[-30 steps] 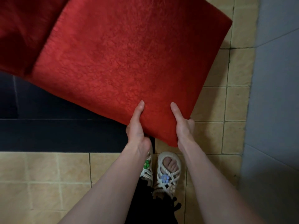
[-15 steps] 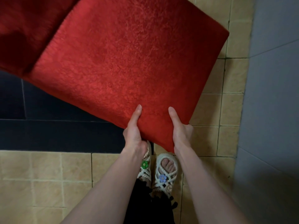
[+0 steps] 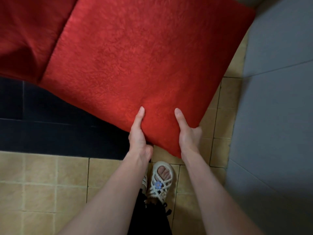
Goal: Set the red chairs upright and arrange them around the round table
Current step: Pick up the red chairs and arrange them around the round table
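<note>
A red fabric-covered chair (image 3: 135, 56) fills the upper part of the head view, its seat cushion turned so one corner points down at me. My left hand (image 3: 138, 134) grips the cushion's near corner from the left, thumb lying on top. My right hand (image 3: 188, 133) grips the same corner from the right, thumb on top too. The fingers of both hands are hidden under the cushion. A second red panel of the chair (image 3: 28, 34) shows at the upper left. The chair's legs and the round table are out of sight.
A grey wall (image 3: 274, 116) runs down the right side, close to the chair's right edge. Beige floor tiles (image 3: 42, 184) lie below, with a black strip of floor (image 3: 59, 131) under the chair on the left. My sandalled foot (image 3: 160, 180) stands just below the cushion's corner.
The chair has shifted a little towards the right and the wall, with both hands keeping their grip on its corner. My feet have moved slightly.
</note>
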Available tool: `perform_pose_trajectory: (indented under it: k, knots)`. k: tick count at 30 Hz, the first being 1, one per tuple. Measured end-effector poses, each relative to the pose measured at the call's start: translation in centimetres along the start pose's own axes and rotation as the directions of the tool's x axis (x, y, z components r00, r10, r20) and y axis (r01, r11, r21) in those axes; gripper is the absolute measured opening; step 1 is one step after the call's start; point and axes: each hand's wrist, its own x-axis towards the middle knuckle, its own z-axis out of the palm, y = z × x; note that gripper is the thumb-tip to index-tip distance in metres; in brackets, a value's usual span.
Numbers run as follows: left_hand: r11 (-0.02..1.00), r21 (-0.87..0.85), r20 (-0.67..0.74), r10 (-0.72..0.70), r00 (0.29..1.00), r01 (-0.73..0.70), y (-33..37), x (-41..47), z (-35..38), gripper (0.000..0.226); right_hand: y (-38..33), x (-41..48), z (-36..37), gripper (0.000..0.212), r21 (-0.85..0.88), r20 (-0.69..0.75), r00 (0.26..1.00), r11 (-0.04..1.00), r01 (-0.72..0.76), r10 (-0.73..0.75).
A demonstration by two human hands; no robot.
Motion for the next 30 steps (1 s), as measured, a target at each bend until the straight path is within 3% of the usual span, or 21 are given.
perform_pose_trajectory:
  k: [10,14,23,30]
  knots:
    - [1.0,-0.013,-0.02,-0.027,0.999,0.027,1.4,-2.0,-0.5,0.08,-2.2,-3.1,-0.3,0.095,-0.055,0.036,0.999,0.998,-0.026,0.028]
    - [0.998,-0.028,-0.015,-0.052,0.999,0.051,2.5,-3.4,-0.7,0.071,-3.6,-4.5,-0.4,0.09,-0.054,0.087,0.995,0.997,-0.047,0.051]
    - [0.998,-0.068,0.025,0.008,1.0,-0.006,5.1,-7.6,-0.2,0.056,-8.8,-7.0,-0.3,0.102,0.038,0.143,0.99,0.999,-0.004,-0.002]
    - [0.991,-0.132,-0.018,0.011,1.0,-0.014,4.9,-12.6,0.4,0.079,-10.7,-10.6,0.9,0.071,0.075,0.139,0.99,0.997,0.018,-0.028]
